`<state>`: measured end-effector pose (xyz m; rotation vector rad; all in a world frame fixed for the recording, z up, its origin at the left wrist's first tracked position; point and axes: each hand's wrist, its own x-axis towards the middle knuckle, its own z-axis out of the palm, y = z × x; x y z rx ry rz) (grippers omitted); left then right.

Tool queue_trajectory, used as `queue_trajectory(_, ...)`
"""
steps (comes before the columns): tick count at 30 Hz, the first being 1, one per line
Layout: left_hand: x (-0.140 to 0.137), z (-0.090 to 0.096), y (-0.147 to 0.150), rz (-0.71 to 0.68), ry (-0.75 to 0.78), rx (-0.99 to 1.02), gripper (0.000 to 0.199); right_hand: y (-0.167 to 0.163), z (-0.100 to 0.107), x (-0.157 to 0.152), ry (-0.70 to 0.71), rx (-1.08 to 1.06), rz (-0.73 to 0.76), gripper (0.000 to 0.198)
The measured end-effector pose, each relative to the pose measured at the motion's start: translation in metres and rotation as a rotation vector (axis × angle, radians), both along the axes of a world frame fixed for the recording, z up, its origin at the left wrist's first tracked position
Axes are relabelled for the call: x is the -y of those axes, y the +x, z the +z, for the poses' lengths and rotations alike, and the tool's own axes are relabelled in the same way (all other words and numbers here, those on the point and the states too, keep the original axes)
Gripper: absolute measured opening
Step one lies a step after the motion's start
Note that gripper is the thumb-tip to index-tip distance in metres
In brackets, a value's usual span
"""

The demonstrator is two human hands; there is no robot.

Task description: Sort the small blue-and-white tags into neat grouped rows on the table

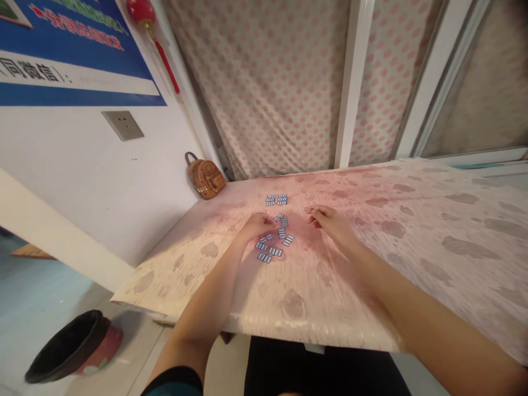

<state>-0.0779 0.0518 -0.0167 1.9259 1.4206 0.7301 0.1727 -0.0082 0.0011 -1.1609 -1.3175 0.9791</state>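
Small, rectangular, blue-and-white, plastic-looking pieces (275, 252), scattered near frame centre, are judged light, stiff, best pinched by edges; whether anything is gripped by the curled left hand (259, 224) or right hand (325, 216) cannot be told.

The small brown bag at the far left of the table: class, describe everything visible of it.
The small brown bag is shaped like a backpack, with a dark loop handle on top and a front pocket. It looks like leather or imitation leather, dotted with small dark marks. It sits tilted on the patterned tablecloth, beside the white wall; whether it leans there is hard to tell. Neither the left hand nor right hand touches it.
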Motion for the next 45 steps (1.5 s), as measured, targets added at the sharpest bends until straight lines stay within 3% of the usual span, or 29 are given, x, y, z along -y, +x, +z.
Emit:
queue_trajectory(4,0.008,-0.002,0.007,-0.101,-0.024,0.003,0.029,0.0,-0.002,0.002,0.006,0.004,0.016,0.017)
queue_trajectory(10,0.011,0.0,0.016,-0.146,-0.024,0.029,0.019,0.001,-0.007,-0.002,-0.009,0.038,0.005,0.016)
queue_trajectory(18,0.024,0.014,0.035,-0.139,-0.076,0.538,0.027,-0.006,-0.016,-0.008,0.003,0.131,0.128,0.022)
queue_trajectory(21,0.032,0.018,0.045,-0.188,-0.127,0.611,0.034,-0.009,-0.017,-0.006,-0.024,0.166,0.215,0.024)
queue_trajectory(25,0.034,0.014,0.045,-0.231,-0.117,0.51,0.038,-0.008,-0.017,-0.007,-0.022,0.114,0.199,0.027)
queue_trajectory(31,0.032,0.008,0.031,-0.207,-0.035,-0.001,0.026,-0.002,-0.013,-0.01,-0.065,0.021,0.038,0.019)
queue_trajectory(36,0.036,0.008,0.034,-0.2,-0.062,-0.072,0.023,0.001,-0.011,-0.008,-0.001,0.041,0.016,0.016)
queue_trajectory(41,0.039,0.009,0.04,-0.216,0.003,-0.084,0.011,0.002,-0.009,-0.009,0.045,0.081,-0.012,0.018)
queue_trajectory(45,0.035,0.005,0.039,-0.206,-0.03,-0.075,0.023,0.004,-0.009,-0.01,0.074,0.091,-0.005,0.02)
